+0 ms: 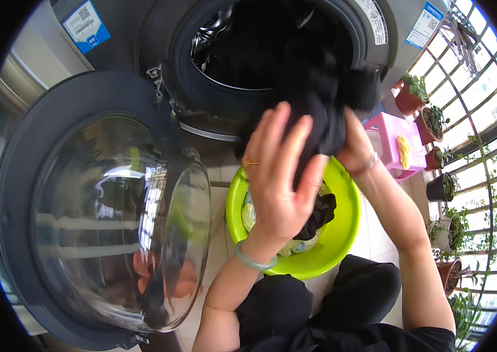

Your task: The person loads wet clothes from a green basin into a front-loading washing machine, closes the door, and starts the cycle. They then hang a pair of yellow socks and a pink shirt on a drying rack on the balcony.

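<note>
A bundle of black clothing [319, 117] hangs between the washing machine's drum opening [248, 58] and the space above a lime-green basin [349, 229]. My right hand [355, 146] grips its right side, the fingers partly hidden behind the cloth. In front of the cloth, my left hand [280, 170] is open, its fingers stretched and spread, with a pale green bangle [254, 258] on the wrist. Below, the basin holds a black garment [320, 218] and some pale patterned cloth [301, 245]. Exactly what kind of garment the bundle is cannot be made out.
The machine's round glass door [96, 223] stands swung out on the left. A pink stool [392, 138] carrying a yellow cloth [403, 152] is at the right, near several potted plants [430, 123] along a barred window. My bent knees [275, 305] are close to the basin's near rim.
</note>
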`<state>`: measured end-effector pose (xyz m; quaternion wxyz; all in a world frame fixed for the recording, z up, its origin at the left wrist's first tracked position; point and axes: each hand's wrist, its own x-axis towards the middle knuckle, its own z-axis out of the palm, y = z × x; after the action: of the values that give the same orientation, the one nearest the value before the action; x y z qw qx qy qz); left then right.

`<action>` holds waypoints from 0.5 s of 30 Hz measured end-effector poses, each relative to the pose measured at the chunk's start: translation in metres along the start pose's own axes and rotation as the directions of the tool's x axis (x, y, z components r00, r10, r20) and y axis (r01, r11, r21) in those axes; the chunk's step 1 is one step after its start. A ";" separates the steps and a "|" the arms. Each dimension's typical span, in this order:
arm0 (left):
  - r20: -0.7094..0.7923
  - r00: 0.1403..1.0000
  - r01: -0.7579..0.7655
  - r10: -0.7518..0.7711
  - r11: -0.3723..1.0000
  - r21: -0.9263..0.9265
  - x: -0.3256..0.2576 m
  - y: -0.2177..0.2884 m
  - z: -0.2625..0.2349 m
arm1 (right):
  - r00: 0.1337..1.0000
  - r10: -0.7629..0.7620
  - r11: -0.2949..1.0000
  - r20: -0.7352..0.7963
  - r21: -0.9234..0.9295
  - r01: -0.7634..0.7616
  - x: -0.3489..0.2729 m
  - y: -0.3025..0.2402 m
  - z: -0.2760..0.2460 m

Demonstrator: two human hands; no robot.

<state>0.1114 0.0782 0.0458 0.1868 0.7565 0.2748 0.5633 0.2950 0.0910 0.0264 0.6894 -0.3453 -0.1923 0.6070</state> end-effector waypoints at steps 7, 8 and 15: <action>0.144 0.835 0.535 -0.530 0.723 -0.438 -0.027 -0.035 0.000 | 0.955 -0.249 0.954 -0.158 -0.212 0.214 0.147 -0.043 0.060; 0.185 0.802 0.579 -0.568 0.660 -0.478 -0.032 -0.040 -0.003 | 0.944 -0.188 0.914 -0.270 -0.400 0.068 0.145 -0.039 0.060; 0.205 0.698 0.671 -0.686 0.527 -0.522 -0.060 -0.056 -0.012 | 0.824 0.508 0.101 0.252 -0.967 0.233 -0.004 0.027 -0.044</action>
<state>0.0758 0.0843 -0.0289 0.6001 0.4922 0.3712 0.5096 0.3054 0.0776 -0.0224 0.1308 -0.5439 -0.6927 0.4552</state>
